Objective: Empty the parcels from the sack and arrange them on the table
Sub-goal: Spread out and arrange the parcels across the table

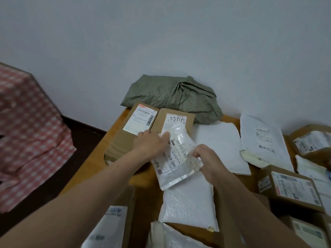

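Pale wall and a wooden table (141, 178) fill our view. We hold a clear pouch (176, 158) with a printed label between both hands, slanted above the tabletop. Our right hand (206, 156) pinches its right edge with curled fingers. Our left hand (152, 143) lies on its far left corner with the fingers fairly straight; the thumb is hidden from us.

Under the left fingertips sit two cardboard boxes side by side, touching: a labelled box (138, 120) just left of that hand, and a box marked 4432 (176, 116) just beyond it. Past both boxes, against the wall, the green sack (172, 97) lies crumpled and flat.

Just beyond the right hand lies a plain white mailer (222, 140), and below the pouch, between our forearms, a second white mailer (189, 203). Well to the right of the right hand we see a torn white mailer (263, 140) and more labelled cartons (292, 188). Far left of the left hand, off the table, is something draped in a red checked cloth (30, 131).
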